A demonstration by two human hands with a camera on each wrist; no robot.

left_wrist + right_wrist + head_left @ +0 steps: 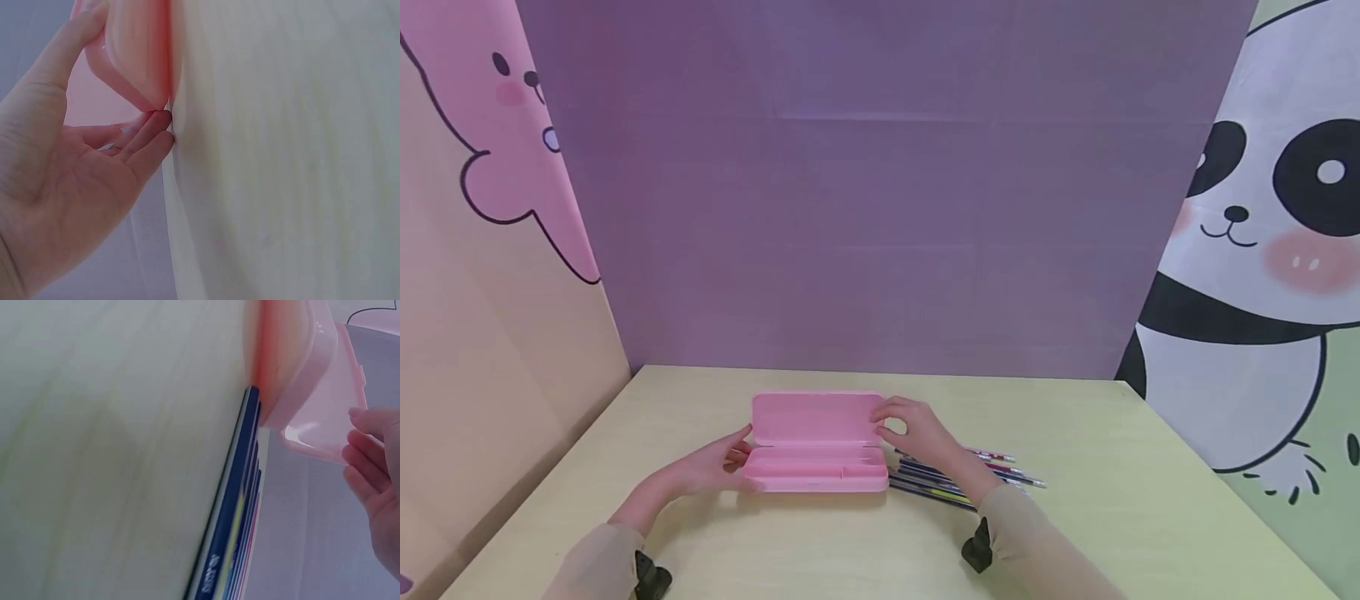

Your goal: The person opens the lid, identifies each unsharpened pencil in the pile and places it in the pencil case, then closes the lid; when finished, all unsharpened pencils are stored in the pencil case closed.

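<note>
A pink pencil case (pixel 820 484) lies on the table with its lid (pixel 816 419) raised at the back. Its tray has a divider toward the right, and I see no pencils inside. My left hand (pixel 703 467) holds the case's left end. In the left wrist view, the thumb presses one face of the case (pixel 134 47) while the fingertips touch its lower corner by the table. At the lid's right edge, my right hand (pixel 921 429) pinches the rim between thumb and fingers. Several pencils (pixel 928 483) lie beside the case, partly hidden beneath my right forearm.
The pale wooden table (pixel 820 550) ends at a purple backdrop (pixel 872 208). Printed cartoon walls stand at both sides, with a panda (pixel 1232 383) on the right. In the right wrist view, the dark pencils (pixel 234 506) reach close to the case's end.
</note>
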